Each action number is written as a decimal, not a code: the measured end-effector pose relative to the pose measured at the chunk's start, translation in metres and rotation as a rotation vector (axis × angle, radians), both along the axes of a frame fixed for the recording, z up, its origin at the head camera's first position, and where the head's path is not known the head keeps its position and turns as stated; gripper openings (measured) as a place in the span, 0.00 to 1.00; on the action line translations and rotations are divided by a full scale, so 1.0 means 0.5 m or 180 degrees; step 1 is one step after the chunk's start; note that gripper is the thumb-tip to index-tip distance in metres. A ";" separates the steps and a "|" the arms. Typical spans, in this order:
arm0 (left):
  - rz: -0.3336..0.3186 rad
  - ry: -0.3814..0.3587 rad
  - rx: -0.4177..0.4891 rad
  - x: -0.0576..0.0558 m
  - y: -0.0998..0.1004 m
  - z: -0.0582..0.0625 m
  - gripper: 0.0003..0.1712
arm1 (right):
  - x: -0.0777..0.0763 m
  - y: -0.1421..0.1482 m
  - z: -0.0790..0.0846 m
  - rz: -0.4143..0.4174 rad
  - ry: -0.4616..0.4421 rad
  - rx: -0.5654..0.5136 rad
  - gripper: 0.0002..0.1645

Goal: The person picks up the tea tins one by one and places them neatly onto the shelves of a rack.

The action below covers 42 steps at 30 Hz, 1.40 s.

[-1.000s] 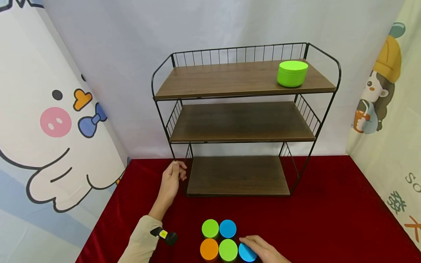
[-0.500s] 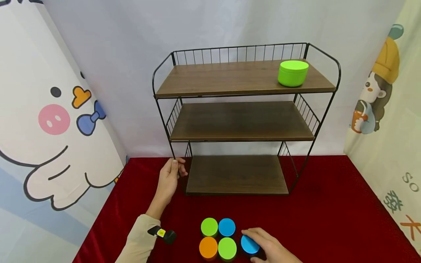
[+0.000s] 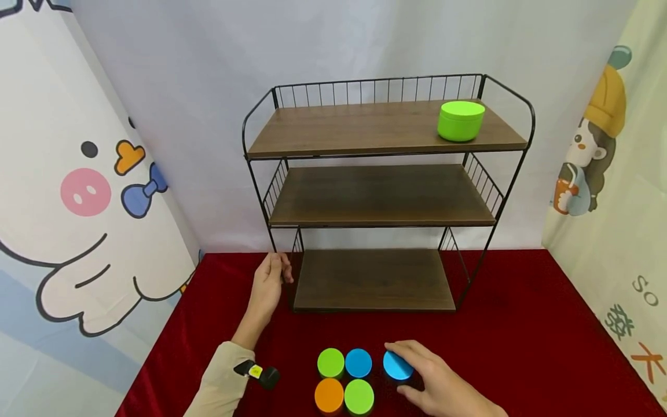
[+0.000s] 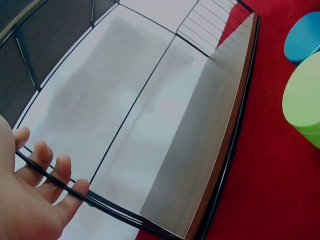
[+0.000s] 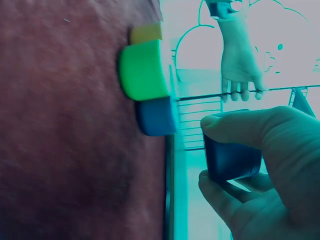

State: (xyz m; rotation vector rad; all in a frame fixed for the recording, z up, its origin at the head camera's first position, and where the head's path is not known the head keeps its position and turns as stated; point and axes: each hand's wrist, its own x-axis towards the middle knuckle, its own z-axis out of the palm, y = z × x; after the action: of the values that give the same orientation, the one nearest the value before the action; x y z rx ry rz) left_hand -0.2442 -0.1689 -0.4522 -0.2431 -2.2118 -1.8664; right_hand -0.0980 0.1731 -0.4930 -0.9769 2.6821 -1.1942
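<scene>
My left hand (image 3: 264,285) holds the black front post on the left side of a three-tier shelf rack (image 3: 383,196). In the left wrist view its fingers (image 4: 62,170) curl around the thin metal post. Low in the head view, my right hand (image 3: 438,375) grips a small round blue container (image 3: 398,366). The right wrist view has that container between thumb and fingers, its side (image 5: 231,159) dark blue. To the left of it stand another blue container (image 3: 358,363), two green containers (image 3: 330,363) and an orange container (image 3: 329,396), grouped closely together.
A larger bright green lidded container (image 3: 461,121) sits at the right of the rack's top board. Wire rails edge the rack's back and sides. Dark red cloth (image 3: 521,336) covers the table, with printed curtains (image 3: 599,243) on both sides.
My right hand has drawn the blue container away from the group, to the right and forward toward the rack. The left hand stays on the post.
</scene>
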 end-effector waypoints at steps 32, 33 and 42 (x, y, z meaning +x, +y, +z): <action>0.0015 -0.0275 -0.0025 -0.009 -0.001 0.015 0.21 | -0.121 -0.028 0.188 -0.0157 0.1426 -0.0317 0.46; 0.0007 -0.0260 -0.0029 -0.010 0.000 0.013 0.21 | -0.123 -0.029 0.194 -0.0164 0.1447 -0.0330 0.46; 0.0010 -0.0075 0.0106 -0.014 0.004 -0.013 0.23 | -0.149 -0.045 0.263 -0.0145 0.1742 -0.0350 0.44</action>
State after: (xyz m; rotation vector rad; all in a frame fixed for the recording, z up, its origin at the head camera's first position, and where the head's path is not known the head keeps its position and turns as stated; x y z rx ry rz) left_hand -0.2514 -0.1671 -0.4586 -0.2126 -2.1931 -1.9122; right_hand -0.1726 0.1506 -0.3616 -1.4508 3.0759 -1.2412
